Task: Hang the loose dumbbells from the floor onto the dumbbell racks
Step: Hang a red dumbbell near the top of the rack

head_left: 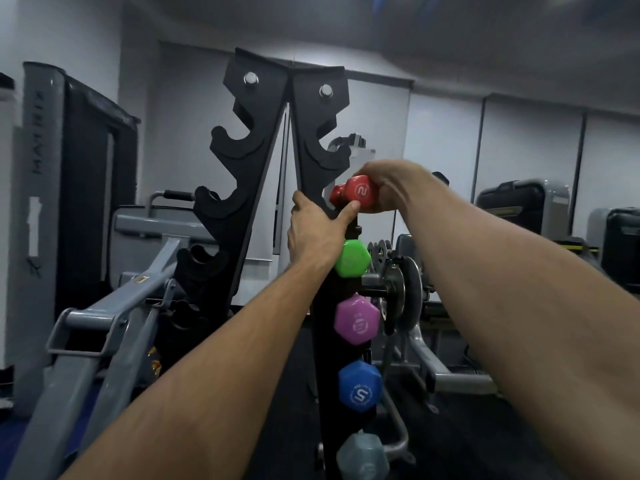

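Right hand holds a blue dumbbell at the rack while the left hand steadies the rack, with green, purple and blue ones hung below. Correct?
Not quite: the head view shows the dumbbell in the right hand is red, not blue. The left hand does grip the rack.

Two bare forearms, no sleeves, left hand [313, 233], right hand [388, 183]
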`<state>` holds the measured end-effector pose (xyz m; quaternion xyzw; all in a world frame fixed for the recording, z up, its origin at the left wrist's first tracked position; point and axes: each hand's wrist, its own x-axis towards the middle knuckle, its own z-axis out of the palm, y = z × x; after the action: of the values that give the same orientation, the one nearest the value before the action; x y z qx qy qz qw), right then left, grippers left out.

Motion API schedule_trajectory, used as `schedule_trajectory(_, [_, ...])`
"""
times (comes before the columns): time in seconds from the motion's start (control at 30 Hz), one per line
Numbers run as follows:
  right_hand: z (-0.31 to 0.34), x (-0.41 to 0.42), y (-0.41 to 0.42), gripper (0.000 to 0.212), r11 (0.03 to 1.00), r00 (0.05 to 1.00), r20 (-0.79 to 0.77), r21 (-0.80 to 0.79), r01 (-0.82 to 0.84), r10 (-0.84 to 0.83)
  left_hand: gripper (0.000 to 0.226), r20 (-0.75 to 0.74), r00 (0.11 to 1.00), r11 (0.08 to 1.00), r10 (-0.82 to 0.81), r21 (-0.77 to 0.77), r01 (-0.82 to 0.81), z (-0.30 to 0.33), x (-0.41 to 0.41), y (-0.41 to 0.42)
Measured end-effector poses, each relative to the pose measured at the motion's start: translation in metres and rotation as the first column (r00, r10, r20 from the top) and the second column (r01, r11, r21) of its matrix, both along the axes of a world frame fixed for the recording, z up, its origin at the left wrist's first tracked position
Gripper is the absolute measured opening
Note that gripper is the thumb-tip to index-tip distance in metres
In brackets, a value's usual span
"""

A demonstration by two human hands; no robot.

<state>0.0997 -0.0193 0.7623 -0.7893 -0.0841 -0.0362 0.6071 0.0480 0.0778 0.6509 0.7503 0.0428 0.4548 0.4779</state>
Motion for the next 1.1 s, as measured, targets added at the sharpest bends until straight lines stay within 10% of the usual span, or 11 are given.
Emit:
schedule_trajectory(0.33, [-0.018,-0.004,0.024,0.018,0.976,0.983,0.056,0.122,-0.182,0.177,0.059,0.042,0.991,0.991,-0.126,0.052,0.124,-0.008,0.000,0.020])
schedule_trajectory(0.9, [-0.034,-0.001,0.027,0.027,0.936,0.980,0.176,0.322,-0.144,0.091,0.052,0.079,0.980,0.983,-0.183,0.038,0.180,-0.013,-0.009,0.023])
schedule_trajectory(1.1, [-0.035,0.004,0.007,0.028,0.993,0.982,0.154,0.035,-0.112,0.106,0.057,0.068,0.990,0.991,-0.121,0.068,0.116,-0.009,-0.010,0.022])
